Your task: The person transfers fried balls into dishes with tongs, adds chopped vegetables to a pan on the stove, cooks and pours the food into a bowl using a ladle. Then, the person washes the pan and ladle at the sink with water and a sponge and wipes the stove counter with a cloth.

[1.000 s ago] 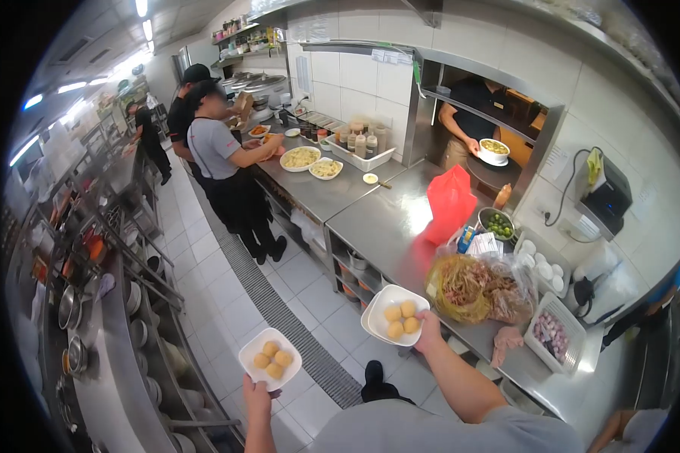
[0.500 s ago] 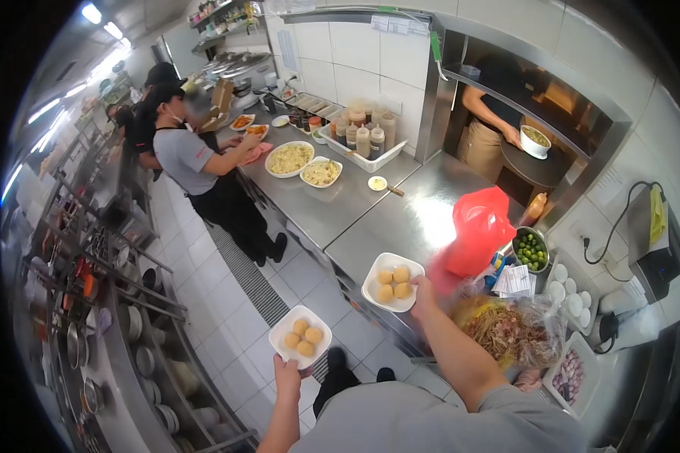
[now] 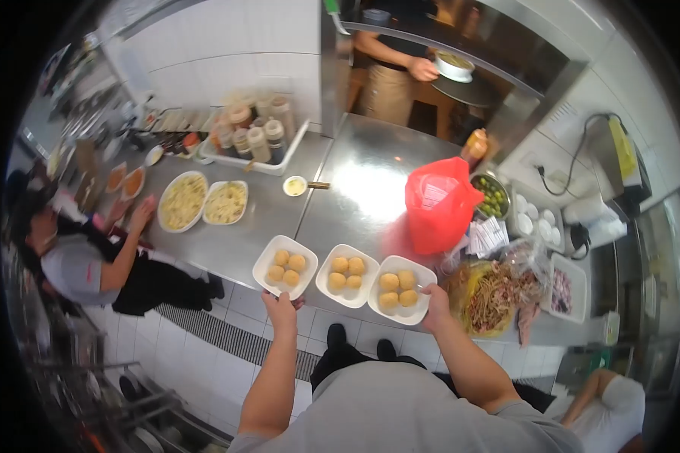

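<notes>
My left hand grips the near edge of a white square bowl that holds several round golden balls. At the right, my right hand has its fingers on the rim of another white bowl with several of the same balls. Between these two, a third white bowl with balls lies at the counter's front edge, close against the right one. Whether the held bowls touch the steel counter cannot be made out.
A red plastic bag stands behind my right hand, near bagged shredded food and a pot of green fruit. Two pasta dishes and a bottle tray are leftward. A co-worker stands left; another person is behind the pass-through.
The view has swung toward the counter. Both hands have come to its front edge with their bowls. A third bowl, stacked with the right one a second ago, now shows separately between them.
</notes>
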The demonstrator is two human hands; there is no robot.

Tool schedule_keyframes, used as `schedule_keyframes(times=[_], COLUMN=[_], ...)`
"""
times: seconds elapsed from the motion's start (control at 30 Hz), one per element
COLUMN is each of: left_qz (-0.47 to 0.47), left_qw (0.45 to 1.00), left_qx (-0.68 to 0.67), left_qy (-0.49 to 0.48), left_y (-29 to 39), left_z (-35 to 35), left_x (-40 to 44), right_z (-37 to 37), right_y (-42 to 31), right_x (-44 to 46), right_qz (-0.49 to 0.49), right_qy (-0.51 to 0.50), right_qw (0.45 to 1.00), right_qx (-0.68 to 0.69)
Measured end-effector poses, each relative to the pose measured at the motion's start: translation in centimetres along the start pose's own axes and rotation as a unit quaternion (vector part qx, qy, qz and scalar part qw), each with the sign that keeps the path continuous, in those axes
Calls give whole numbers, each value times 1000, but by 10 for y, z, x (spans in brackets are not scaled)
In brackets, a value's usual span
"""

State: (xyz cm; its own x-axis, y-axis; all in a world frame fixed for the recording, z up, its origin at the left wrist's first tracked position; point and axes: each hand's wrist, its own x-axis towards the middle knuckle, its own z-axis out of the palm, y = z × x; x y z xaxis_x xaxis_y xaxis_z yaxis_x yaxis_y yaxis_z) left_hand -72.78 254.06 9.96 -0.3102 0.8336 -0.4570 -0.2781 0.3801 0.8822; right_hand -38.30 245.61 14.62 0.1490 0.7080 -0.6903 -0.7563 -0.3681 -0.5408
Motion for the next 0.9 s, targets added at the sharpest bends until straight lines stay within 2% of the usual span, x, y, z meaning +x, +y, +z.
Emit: schedule_keyframes(times=[0.13, 0.17, 0.27, 0.37, 0.43, 0.5, 0.53, 0.57, 0.6, 0.63, 0.67, 0.7, 0.73, 0.8, 0.83, 0.87, 0.9], left_qz=[-20, -34, -56, -58, -68, -77, -60, 0, 112, 250, 314, 398, 436, 479, 479, 506, 531], left_qw=[998, 998, 995, 993, 991, 987, 989, 990, 966, 926, 883, 852, 827, 845, 845, 824, 802], left_qx=[39, 45, 61, 72, 82, 107, 119, 139, 233, 278, 341, 333, 351, 239, 236, 245, 253], left_qy=[-34, -40, -59, -70, -86, -87, -71, 0, 14, 59, 79, 70, 52, -13, -33, -68, -100], left_y=[14, 12, 1, 5, 4, 11, 1, -6, -2, -13, 8, 24, 37, 56, 70, 82, 89], left_z=[21, 24, 23, 26, 22, 19, 8, 3, -12, -29, -18, -6, 3, 51, 77, 104, 131], left_x=[23, 25, 28, 18, 17, 3, 10, 15, 22, 45, 34, 23, 23, 4, -9, -27, -48], right_z=[-47, -54, -82, -67, -37, -36, -38, -43, -48, -38, -38, -40, -44, -55, -59, -66, -74], right_y=[33, 40, 63, 56, 32, 28, 30, 31, 40, 32, 27, 25, 25, 32, 29, 18, 6], right_x=[-14, -18, -5, 5, -10, -5, 1, 10, 22, 1, -8, -15, -24, -50, -62, -81, -104], right_qz=[-40, -40, -57, -55, -28, -97, -129, -158, -197, -228, -238, -275, -304, -313, -320, -321, -288], right_qy=[79, 125, 133, 192, 164, 106, 131, 160, 128, 143, 167, 173, 176, 192, 187, 205, 154], right_qw=[996, 991, 989, 969, 976, 977, 958, 931, 935, 918, 916, 880, 837, 827, 817, 816, 845], right_qx=[28, 23, 9, -142, -142, -156, -222, -286, -266, -293, -277, -348, -419, -426, -441, -435, -425])
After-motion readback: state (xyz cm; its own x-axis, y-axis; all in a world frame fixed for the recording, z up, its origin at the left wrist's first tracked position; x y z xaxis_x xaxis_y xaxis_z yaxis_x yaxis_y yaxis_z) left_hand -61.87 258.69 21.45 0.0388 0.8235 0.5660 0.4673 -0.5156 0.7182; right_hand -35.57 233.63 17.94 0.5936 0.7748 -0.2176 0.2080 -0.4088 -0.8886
